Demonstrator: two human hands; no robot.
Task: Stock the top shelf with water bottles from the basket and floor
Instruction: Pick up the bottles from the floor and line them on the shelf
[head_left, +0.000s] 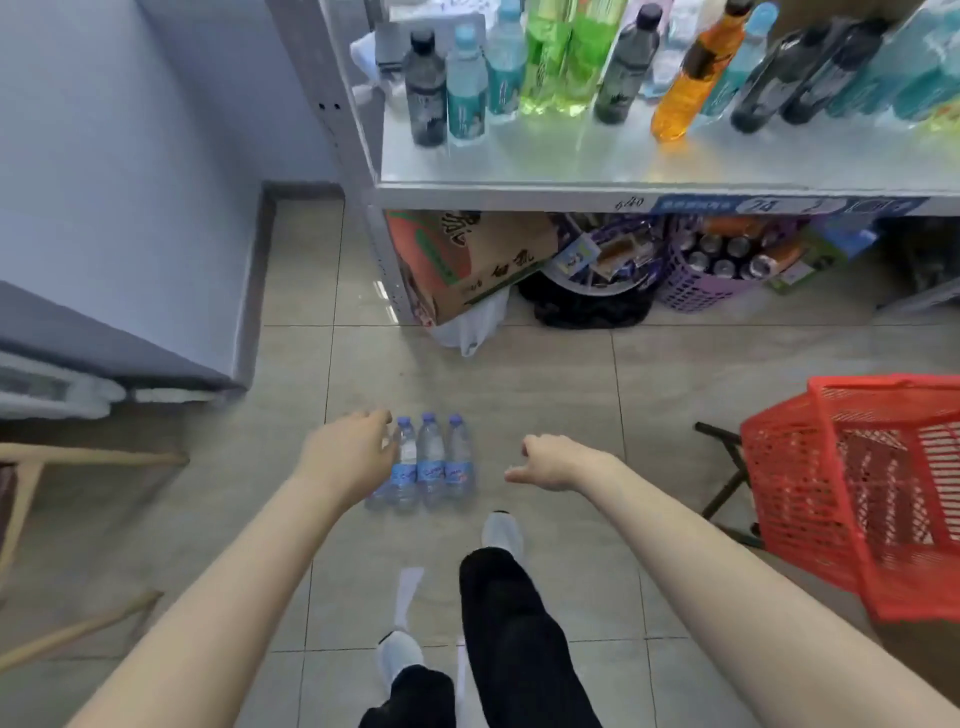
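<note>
Fig. Reach toward the water bottles (431, 462) on the floor (519, 374), with neither hand yet gripping.

Your left hand (348, 452) is spread, fingers relaxed, and overlaps the leftmost bottle; whether it touches cannot be told. Your right hand (550, 465) is empty, fingers loosely curled, and sits apart from the row on its right. The bottles stand upright and touching in a tight row just ahead of your feet. They are small and clear, with blue caps and blue-and-white labels; three caps show, and a further bottle may be hidden behind the left hand. Take each by the body rather than the cap, and lift an end bottle first so the rest do not topple. The shelf (519, 161) has bare space along its front edge, and the red basket (779, 467) sits tilted, well to your right.
</note>
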